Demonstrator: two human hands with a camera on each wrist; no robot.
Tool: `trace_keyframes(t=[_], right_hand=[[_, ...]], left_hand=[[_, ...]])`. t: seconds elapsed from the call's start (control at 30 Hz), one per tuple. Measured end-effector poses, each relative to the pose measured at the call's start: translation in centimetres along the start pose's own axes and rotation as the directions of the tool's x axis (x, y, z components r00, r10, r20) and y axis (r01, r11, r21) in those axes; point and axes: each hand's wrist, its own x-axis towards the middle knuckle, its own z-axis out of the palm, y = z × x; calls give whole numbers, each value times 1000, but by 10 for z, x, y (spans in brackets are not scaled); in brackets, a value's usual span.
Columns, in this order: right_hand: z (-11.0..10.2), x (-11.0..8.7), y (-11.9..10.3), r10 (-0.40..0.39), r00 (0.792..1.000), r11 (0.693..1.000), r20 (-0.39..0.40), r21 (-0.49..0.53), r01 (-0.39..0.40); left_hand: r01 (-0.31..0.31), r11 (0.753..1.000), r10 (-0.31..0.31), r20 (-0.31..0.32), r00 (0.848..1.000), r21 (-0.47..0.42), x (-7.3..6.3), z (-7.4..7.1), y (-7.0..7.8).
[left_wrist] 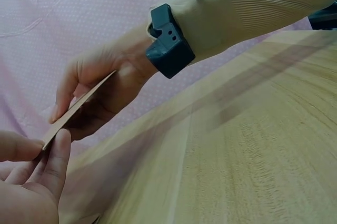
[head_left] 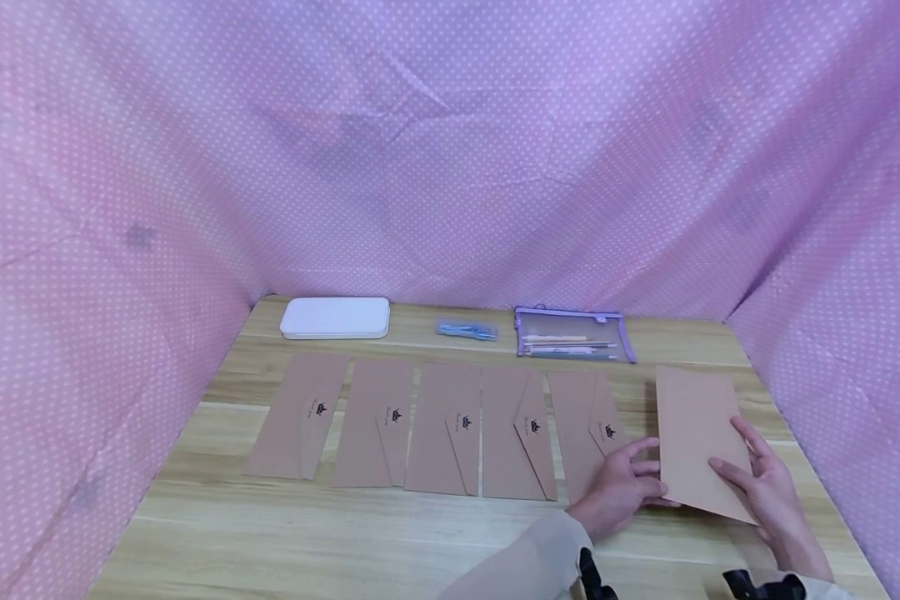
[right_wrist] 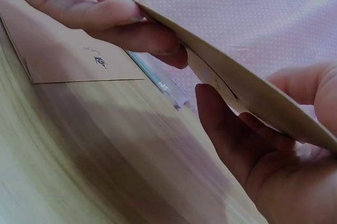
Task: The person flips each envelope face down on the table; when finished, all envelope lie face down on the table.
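Note:
A brown paper envelope (head_left: 697, 433) is held tilted above the right part of the table, its plain side facing up. My right hand (head_left: 776, 496) grips its right edge, thumb on top and other fingers partly hidden beneath. At the lower left edge, my left hand (head_left: 618, 493) pinches the paper; the left wrist view shows this edge between the thumb and a finger (left_wrist: 58, 158). Dark print shows on the underside of the envelope (right_wrist: 247, 90) in the right wrist view. Just left of it lies another envelope (head_left: 576, 408), partly covered by my left hand.
Several matching envelopes lie in a row, flaps and crown prints up, including one at the far left (head_left: 285, 425). Behind them are a white case (head_left: 335, 318), a small blue pack (head_left: 467, 330) and a purple-edged pouch (head_left: 570, 325) of pens. Pink dotted cloth (head_left: 450, 167) surrounds the wooden table (head_left: 285, 533).

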Motion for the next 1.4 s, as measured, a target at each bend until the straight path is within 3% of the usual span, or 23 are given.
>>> trace_keyframes(t=[0.23, 0.4, 0.53, 0.67, 0.83, 0.97, 1.1, 1.23, 1.4], right_hand=[[-3, -7, -3, -66, 994, 990, 87, 131, 55], [-7, -17, -2, -67, 996, 998, 57, 18, 66], [-9, -21, -2, -41, 999, 994, 10, -104, 41], [-10, -25, -1, -21, 999, 978, -31, -208, 14], [-11, -27, -3, 7, 997, 947, -78, -319, -32], [-12, -28, -3, 16, 996, 937, -92, -345, -47], [-15, -29, -3, 29, 996, 940, -86, -336, -56], [-19, -29, -4, 48, 995, 934, -83, -350, -74], [-24, -28, -5, 89, 990, 883, -107, -451, -128]], left_hand=[[-36, 999, 36, -21, 999, 15, 0, -5, 5], [-67, 997, 68, -47, 997, 24, -1, -7, 9], [-72, 990, 84, -93, 992, 125, -6, -4, 11], [-37, 976, 69, -143, 987, 216, -13, 0, 8], [-5, 970, 48, -169, 985, 245, -19, 4, 4], [-3, 976, 45, -186, 982, 217, -20, 7, 0], [-29, 997, 40, -163, 986, 72, -20, 10, -3], [-26, 995, 17, -93, 996, -95, -20, 11, -6], [0, 989, 1, 6, 1000, -145, -25, 11, -5]])
